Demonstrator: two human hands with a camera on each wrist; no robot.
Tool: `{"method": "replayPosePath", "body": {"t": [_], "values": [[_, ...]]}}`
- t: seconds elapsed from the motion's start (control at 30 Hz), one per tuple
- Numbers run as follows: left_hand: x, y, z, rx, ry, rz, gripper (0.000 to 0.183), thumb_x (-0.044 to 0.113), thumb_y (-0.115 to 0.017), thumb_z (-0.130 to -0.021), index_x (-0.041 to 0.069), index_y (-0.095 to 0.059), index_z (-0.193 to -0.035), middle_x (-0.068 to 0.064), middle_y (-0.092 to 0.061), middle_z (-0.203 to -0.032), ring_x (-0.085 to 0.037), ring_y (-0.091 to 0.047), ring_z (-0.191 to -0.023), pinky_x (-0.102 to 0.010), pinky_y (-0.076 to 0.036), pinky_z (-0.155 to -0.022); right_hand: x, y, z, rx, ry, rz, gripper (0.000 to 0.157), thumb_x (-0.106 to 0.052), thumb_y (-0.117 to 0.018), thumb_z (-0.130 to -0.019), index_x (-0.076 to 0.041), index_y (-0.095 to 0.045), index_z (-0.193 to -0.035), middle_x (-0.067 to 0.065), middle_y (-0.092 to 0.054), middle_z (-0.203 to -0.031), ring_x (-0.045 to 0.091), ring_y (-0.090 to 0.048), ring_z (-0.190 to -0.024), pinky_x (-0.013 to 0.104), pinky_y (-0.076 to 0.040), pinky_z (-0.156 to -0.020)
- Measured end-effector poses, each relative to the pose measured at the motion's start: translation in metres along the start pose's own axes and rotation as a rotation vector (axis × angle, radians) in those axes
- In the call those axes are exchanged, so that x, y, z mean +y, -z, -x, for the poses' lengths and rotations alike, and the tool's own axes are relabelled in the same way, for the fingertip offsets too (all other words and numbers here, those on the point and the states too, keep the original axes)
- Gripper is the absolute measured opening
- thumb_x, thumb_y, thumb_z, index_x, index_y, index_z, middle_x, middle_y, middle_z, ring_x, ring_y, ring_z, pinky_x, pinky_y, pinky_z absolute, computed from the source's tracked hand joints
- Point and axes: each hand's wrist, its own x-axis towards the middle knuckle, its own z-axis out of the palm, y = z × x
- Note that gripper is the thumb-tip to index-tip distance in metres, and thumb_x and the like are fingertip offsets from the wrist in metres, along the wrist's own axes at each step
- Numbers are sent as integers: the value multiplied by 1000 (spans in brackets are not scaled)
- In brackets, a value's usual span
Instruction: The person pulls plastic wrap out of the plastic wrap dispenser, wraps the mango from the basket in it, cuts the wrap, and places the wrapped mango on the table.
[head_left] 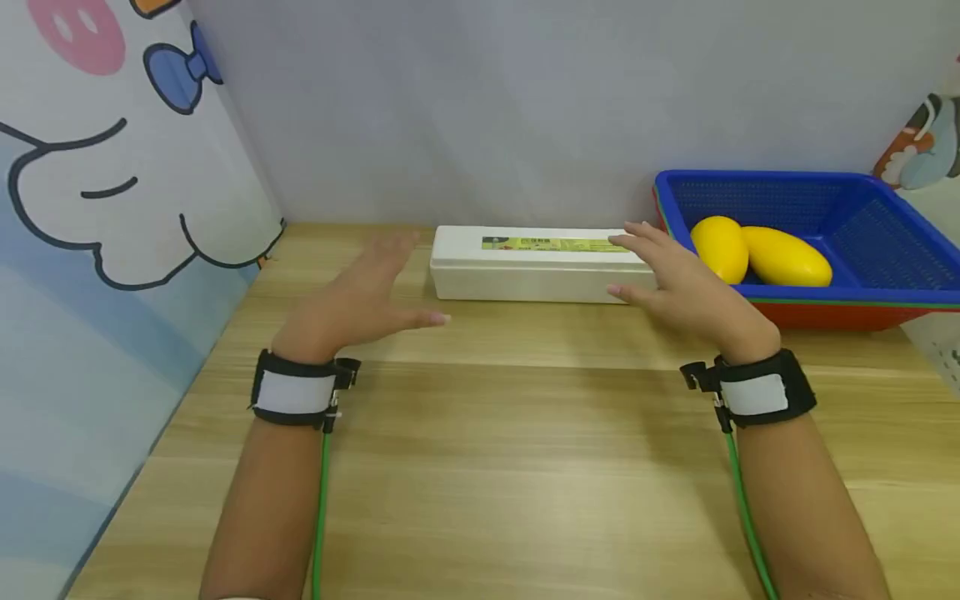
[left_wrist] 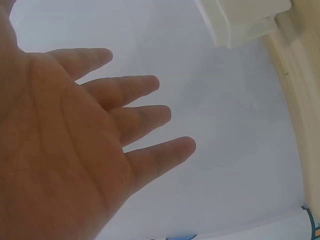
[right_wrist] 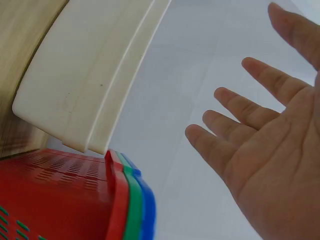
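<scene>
A long white lidded box [head_left: 525, 279] with a green-yellow label [head_left: 551, 244] lies at the back of the wooden table. To its left my left hand [head_left: 352, 300] hovers with the fingers spread and nothing in it; the left wrist view shows its bare palm [left_wrist: 60, 150]. My right hand [head_left: 686, 292] is held in the air near the box's right end, overlapping it in the head view. Its fingers [right_wrist: 245, 110] are spread and straight in the right wrist view, apart from the box. Both wrists wear black straps with small cameras.
Stacked baskets, a blue one [head_left: 892, 296] on top of green and red [right_wrist: 60, 200], stand at the back right. Two yellow mango-like fruits [head_left: 787, 257] lie in the blue basket. A pale wall backs the table [head_left: 525, 467]; a cartoon-printed panel [head_left: 97, 333] borders the left.
</scene>
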Motion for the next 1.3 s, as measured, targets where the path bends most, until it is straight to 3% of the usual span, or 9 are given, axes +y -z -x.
{"method": "replayPosePath", "body": {"t": [0.33, 0.6, 0.8, 1.07, 1.3], "values": [[-1, -6, 1, -38, 72, 34, 117, 79, -54, -70, 8, -9, -152, -14, -9, -156, -25, 1, -138, -53, -15, -114, 28, -30, -34, 15, 10, -18, 68, -36, -60, -93, 0, -33, -144, 23, -22, -150, 35, -7, -137, 63, -17, -109], [0, -14, 4, -47, 80, 75, 116, 80, -54, -69, 12, -10, -153, -11, -11, -157, -22, 2, -138, -52, -15, -114, 52, -62, -45, 64, -107, 174, 73, -54, -52, -91, -5, -37, -143, 23, -25, -150, 37, -8, -137, 75, 2, -102], [0, -9, 3, -44, 41, 75, 112, 75, -56, -73, 15, -7, -153, -11, -11, -156, -24, 2, -138, -55, -15, -113, 53, -67, -46, 174, -83, 227, 71, -50, -51, -93, -3, -37, -143, 20, -32, -148, 34, -19, -135, 70, -7, -104], [1, -9, 1, -27, 4, 79, 107, 72, -58, -75, 17, -8, -153, -9, -11, -157, -24, 0, -138, -55, -16, -113, 42, -72, -34, 255, -69, 293, 61, -46, -55, -93, -7, -46, -139, 18, -42, -142, 35, -29, -129, 67, -20, -100], [4, -12, -1, -22, -33, 105, 103, 67, -61, -77, 17, -12, -153, -6, -14, -156, -21, -2, -138, -52, -15, -114, 40, -74, -25, 267, -63, 294, 59, -45, -55, -93, -8, -47, -139, 18, -42, -141, 35, -30, -128, 67, -22, -99]]}}
